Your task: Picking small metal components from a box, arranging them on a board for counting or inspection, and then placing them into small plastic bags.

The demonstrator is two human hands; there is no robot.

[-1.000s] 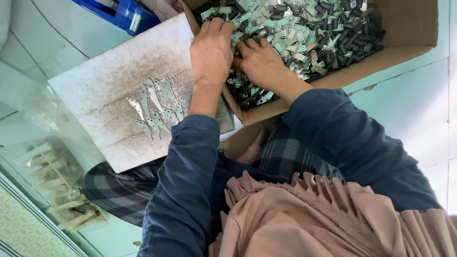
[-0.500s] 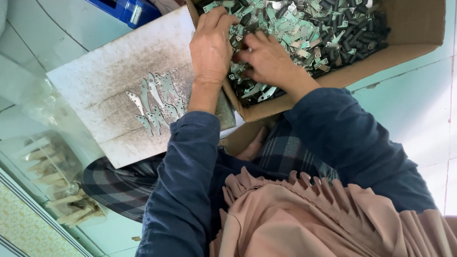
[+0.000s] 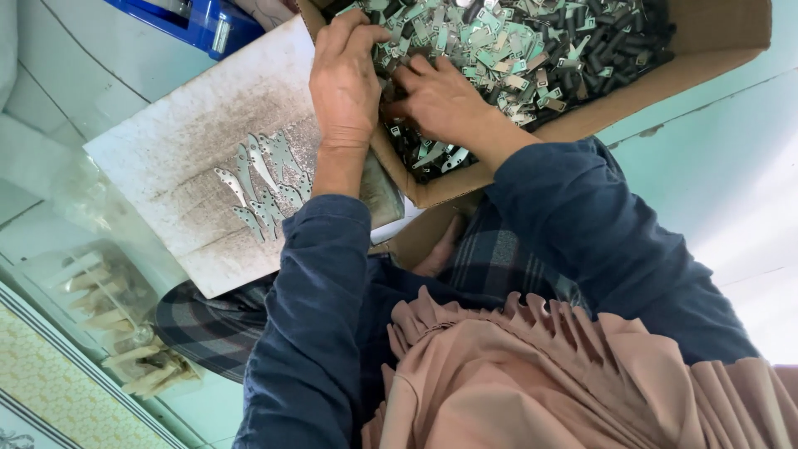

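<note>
Both my hands dig in the box of metal bits.

My left hand [image 3: 345,79] and right hand [image 3: 440,100] pinch small metal pieces [image 3: 515,50] inside the cardboard box [image 3: 715,50]; each grip looks closed on some. More pieces [image 3: 262,183] lie on the white board [image 3: 166,141].

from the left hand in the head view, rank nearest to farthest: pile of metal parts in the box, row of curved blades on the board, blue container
1. Pile of metal parts: in the cardboard box, under the left hand fingers.
2. Row of curved blades: on the white board, just beside the left wrist.
3. Blue container: top edge of the picture, beyond the board's far corner.
</note>
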